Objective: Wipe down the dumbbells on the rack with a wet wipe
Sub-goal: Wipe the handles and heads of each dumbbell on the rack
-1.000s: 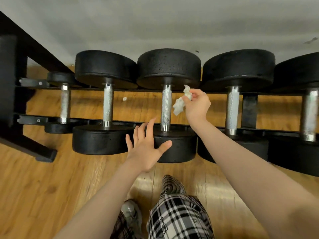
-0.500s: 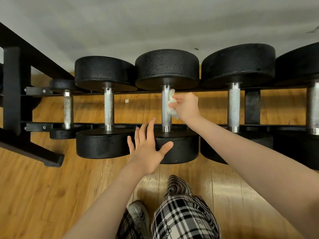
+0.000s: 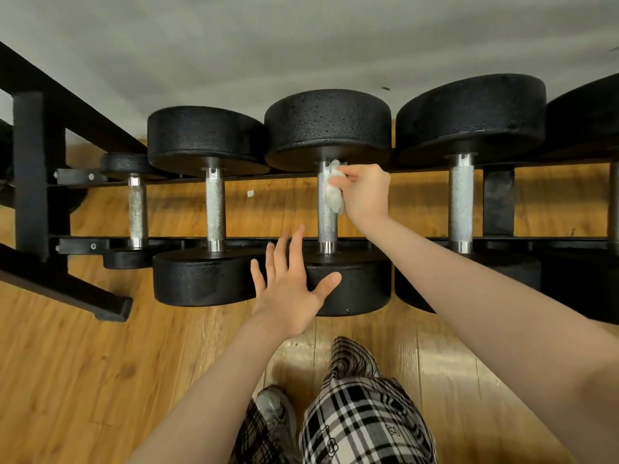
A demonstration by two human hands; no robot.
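Right hand (image 3: 365, 192) pinches wet wipe (image 3: 333, 192) against middle dumbbell handle (image 3: 326, 226); left hand (image 3: 291, 289) spread, empty.

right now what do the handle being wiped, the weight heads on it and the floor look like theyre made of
Handle: bright metal, likely chromed steel, with a fine knurled grip and smooth shiny collars at the ends.
Weight heads: matte black with a pitted, grainy skin, so probably rubber-coated or painted cast iron; the look leaves it open.
Floor: wood-look planks, glossy, with visible grain and seams; whether solid wood or laminate can't be told.
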